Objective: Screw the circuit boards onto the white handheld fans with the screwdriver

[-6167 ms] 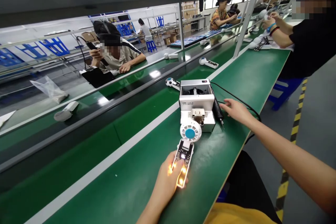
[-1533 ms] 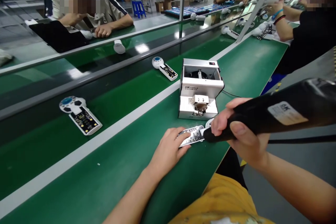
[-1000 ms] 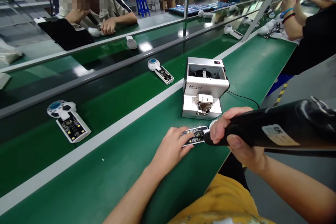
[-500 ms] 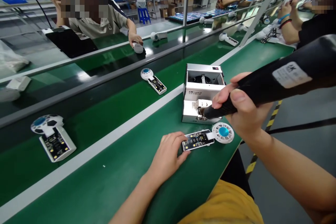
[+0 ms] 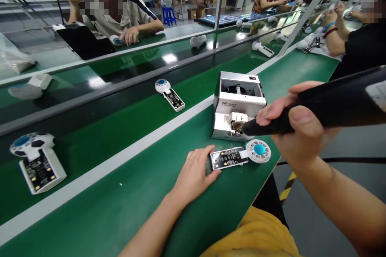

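My right hand [image 5: 304, 124] is wrapped round a black electric screwdriver [image 5: 340, 104], thumb on its near side. The narrow nose of the screwdriver points down left into the front of a silver screw feeder [image 5: 241, 106], where its very tip is hard to make out. My left hand [image 5: 194, 174] grips the left end of an opened white handheld fan [image 5: 227, 158] between thumb and fingers. The fan lies on the green bench with its circuit board facing up. At its right end is a round, slotted head with a blue centre, close in front of the feeder.
Beyond a white strip [image 5: 141, 145], a green conveyor carries more opened fans, one at left [image 5: 42, 164] and another mid-belt [image 5: 173, 98]. Metal posts [image 5: 219, 0] rise behind. Co-workers sit across the line and at right. A black tablet-like panel [image 5: 83, 42] stands at upper left.
Fans on the conveyor have shifted left. The screwdriver's nose stays at the feeder, and my left hand keeps its hold. The co-worker opposite has drawn a hand back from the belt.
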Motion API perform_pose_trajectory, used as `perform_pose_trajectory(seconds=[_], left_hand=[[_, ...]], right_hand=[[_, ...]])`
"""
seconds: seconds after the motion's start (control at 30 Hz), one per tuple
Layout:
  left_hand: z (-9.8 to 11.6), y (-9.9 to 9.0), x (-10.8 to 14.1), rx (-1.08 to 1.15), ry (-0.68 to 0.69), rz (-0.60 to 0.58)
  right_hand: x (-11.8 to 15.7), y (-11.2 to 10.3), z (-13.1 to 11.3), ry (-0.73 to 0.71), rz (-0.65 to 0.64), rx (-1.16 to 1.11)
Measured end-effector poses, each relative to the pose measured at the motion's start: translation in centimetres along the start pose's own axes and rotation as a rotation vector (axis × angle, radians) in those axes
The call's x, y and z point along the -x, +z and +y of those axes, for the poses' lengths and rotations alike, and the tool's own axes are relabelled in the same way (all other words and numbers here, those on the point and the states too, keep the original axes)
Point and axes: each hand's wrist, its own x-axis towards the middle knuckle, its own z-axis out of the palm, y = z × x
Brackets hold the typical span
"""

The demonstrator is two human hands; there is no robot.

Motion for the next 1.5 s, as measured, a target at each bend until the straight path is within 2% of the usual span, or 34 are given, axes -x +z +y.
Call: perform_pose_trajectory(seconds=[0.17, 0.3, 0.43, 0.6, 0.8, 1.1, 1.3, 1.4, 1.5], left_hand=[[0.0, -0.1, -0.1, -0.006, -0.008, 0.000], [0.0, -0.1, -0.1, -0.010, -0.002, -0.008], [-0.1, 0.0, 0.0, -0.010, 0.005, -0.007], [0.0, 0.1, -0.1, 0.008, 0.023, 0.009], [0.1, 0.3, -0.1, 0.013, 0.051, 0.040], [-0.2, 0.8, -0.1, 0.010, 0.080, 0.071], [-0.3, 0.8, -0.1, 0.010, 0.077, 0.070], [-0.2, 0.6, 0.0, 0.005, 0.077, 0.057], [0.0, 0.4, -0.1, -0.005, 0.057, 0.035]], right_hand=[[-0.2, 0.0, 1.0, 0.010, 0.037, 0.024], [-0.5, 0.0, 1.8, -0.009, -0.032, -0.010], [-0.5, 0.2, 1.2, 0.070, -0.094, -0.005], [2.2, 1.3, 0.6, 0.237, -0.189, -0.131], [4.6, 2.9, 2.4, 0.228, -0.261, -0.269], [4.7, 3.7, 3.8, 0.305, -0.264, -0.153], [4.4, 4.3, 4.0, 0.332, -0.326, -0.117], [3.7, 3.3, 2.6, 0.332, -0.281, -0.126], [2.0, 1.7, 0.8, 0.223, -0.140, -0.094]])
